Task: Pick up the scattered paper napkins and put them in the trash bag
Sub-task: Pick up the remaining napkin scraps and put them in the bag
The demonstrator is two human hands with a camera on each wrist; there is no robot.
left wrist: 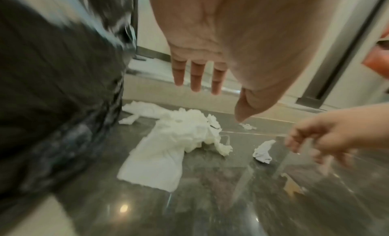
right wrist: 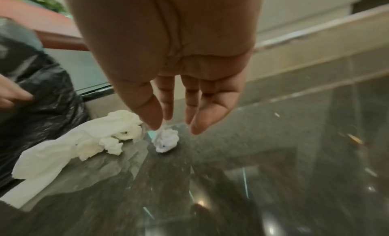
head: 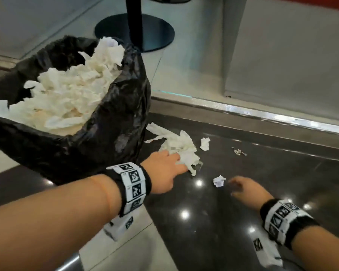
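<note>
— Head view first: what lies where?
— Black trash bag [head: 98, 118] at left, mouth wide and heaped with white paper. Just right of its base, on the dark polished floor [head: 243, 222], a loose napkin pile [head: 181, 151]. Left hand [head: 162, 169] reaching onto its near edge, fingers extended, gripping nothing visible. Farther right, a small crumpled napkin [head: 219, 181], with the right hand [head: 245, 189] just beside it, blurred. Two more scraps beyond, toward the metal ledge.

— Left wrist view?
— Left hand [left wrist: 210, 44] spread flat, fingers [left wrist: 196, 76] straight, empty, hovering above the napkin pile [left wrist: 172, 139]; pile below and ahead of the fingertips, long axis running away from the bag [left wrist: 52, 89].

— Right wrist view?
— Right hand [right wrist: 168, 64] pointing down, thumb and forefinger tips touching a twisted tail of the crumpled napkin [right wrist: 166, 139]; pinched or only brushed, hard to tell.

— Relation governing the coming move?
— Likely this: ball directly under the right fingertips, pile under the left, bag to the left of both, so the left hand nearer the mouth.
</note>
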